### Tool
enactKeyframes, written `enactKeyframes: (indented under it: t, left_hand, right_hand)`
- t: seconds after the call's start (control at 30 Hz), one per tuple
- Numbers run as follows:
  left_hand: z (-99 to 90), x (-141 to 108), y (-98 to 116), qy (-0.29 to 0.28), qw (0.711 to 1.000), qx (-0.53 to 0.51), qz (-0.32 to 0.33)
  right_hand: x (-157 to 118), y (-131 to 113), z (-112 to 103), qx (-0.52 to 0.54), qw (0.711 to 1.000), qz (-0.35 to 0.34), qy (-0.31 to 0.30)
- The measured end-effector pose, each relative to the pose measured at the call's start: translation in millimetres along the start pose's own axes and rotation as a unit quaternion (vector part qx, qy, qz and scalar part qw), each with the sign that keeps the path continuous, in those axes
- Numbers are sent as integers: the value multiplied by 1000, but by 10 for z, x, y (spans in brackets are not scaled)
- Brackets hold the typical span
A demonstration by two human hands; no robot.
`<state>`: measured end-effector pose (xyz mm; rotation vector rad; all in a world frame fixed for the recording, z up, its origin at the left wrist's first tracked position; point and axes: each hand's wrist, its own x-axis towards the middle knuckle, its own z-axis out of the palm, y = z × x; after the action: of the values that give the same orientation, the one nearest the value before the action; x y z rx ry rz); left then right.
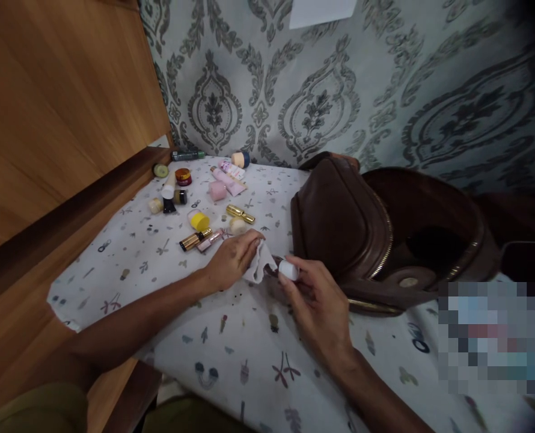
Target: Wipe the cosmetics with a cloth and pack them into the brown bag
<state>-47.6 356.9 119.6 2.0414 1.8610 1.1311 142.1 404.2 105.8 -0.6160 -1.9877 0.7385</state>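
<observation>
My left hand (234, 261) is closed on a crumpled white cloth (257, 266), which hangs from its fingertips above the table. Between the thumb and fingers of my right hand (319, 300) is a small bottle with a white cap (288, 270). Its darker body points left and touches or nearly touches the cloth; part of it is hidden. Just beyond my left hand lie a pink tube (210, 240), a black-and-gold lipstick (195, 239), a gold tube (240, 214), a cream-coloured round item (237, 225) and a yellow-capped container (199, 221).
An unzipped brown leather bag (335, 210) stands to the right, against the patterned wall (258, 78). Several jars and tubes, among them a red jar (183, 177) and a pink tube (228, 181), lie at the back left. A wooden panel (64, 90) borders the patterned tablecloth (127, 252).
</observation>
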Motion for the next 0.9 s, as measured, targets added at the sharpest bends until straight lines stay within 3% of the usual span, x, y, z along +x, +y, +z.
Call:
enactKeyframes:
  t: [0.23,0.47,0.67,0.9]
  left_hand:
    - [30,-78,167,-67,993,83,43]
    - [31,-58,127,-91,981,162,58]
    - [53,-53,72,-73,971,219,62]
    - [37,-18,-37,-48,978,200,41]
  right_hand:
    - [-17,16,-17,-39,999,29,-14]
    - [-26,-5,13,-13,996,85,-23]
    - [-89,51,83,58,989,129,-46]
    - [-126,132,159,121,977,161,-65]
